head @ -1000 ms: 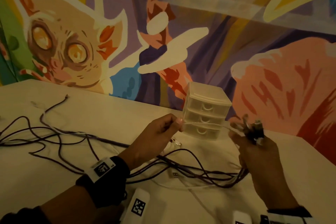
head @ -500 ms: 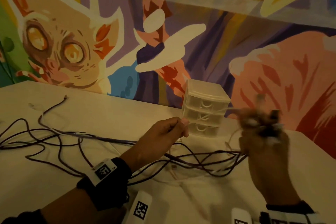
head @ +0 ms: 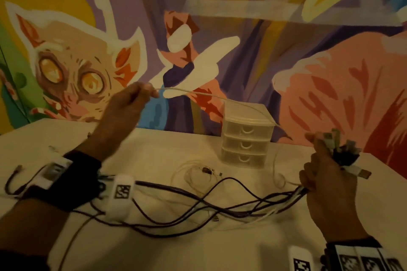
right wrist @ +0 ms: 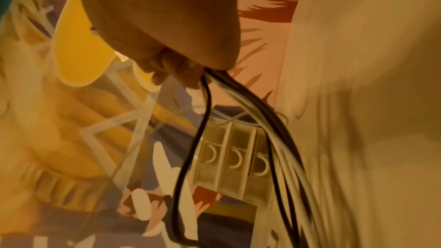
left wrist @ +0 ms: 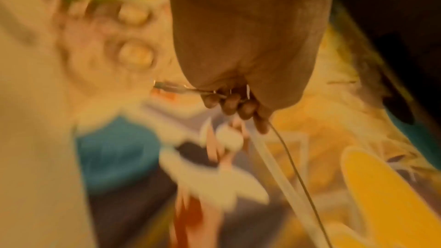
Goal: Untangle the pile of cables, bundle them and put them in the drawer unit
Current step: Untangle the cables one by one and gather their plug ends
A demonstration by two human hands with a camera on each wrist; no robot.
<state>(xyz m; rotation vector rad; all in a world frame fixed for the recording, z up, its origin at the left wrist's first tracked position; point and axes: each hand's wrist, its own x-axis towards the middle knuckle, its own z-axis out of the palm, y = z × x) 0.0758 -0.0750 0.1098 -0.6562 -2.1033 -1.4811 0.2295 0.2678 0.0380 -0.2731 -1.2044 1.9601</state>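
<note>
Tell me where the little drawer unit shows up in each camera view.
Head: drawer unit right of centre, on the table by the mural.
Left wrist: not in it.
Right wrist: drawer unit lower centre, turned sideways behind the hanging cables.
Shared landmark: its three curved handles.

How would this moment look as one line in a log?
left hand: pinches white cable, raised | right hand: grips cable ends | drawer unit: drawers shut | stage: untangling

Loose cables (head: 198, 202) sprawl across the table (head: 154, 152) before the drawer unit (head: 246, 138).
</note>
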